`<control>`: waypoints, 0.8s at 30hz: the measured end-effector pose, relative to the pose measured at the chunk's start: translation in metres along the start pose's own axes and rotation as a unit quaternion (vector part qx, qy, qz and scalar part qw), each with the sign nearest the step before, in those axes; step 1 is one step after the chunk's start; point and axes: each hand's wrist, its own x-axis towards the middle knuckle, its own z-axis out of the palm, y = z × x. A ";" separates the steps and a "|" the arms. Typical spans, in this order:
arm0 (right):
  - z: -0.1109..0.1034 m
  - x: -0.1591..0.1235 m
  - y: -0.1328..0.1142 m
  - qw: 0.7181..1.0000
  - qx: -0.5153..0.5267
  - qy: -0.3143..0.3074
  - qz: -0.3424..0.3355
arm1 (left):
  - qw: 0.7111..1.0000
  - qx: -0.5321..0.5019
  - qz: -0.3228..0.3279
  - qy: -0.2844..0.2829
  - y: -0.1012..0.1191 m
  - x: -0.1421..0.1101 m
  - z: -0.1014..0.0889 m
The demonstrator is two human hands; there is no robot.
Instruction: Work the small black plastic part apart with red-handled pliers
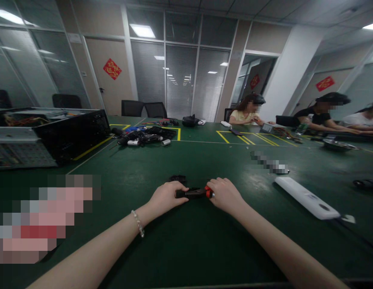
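Head view: near the middle of the frame, the left hand (pixel 167 197) is curled on one end of a small black tool (pixel 195 193). The right hand (pixel 225 194) is curled on its red end. The tool lies on the green surface (pixel 186 241). A white bar (pixel 307 197) lies at right. A black box (pixel 70 130) sits at upper left. People sit at upper right.

Pliers (pixel 195 193) on table (pixel 204 249) between both hands (power strip (pixel 307 198) right)
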 end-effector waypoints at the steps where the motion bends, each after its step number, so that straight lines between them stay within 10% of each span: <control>1: 0.000 0.000 0.000 1.000 0.000 0.002 -0.001 | 1.000 -0.002 0.001 0.000 0.000 0.000 0.000; 24: 0.001 0.000 0.001 1.000 0.007 0.000 0.005 | 0.999 -0.018 -0.022 -0.019 0.003 -0.001 -0.003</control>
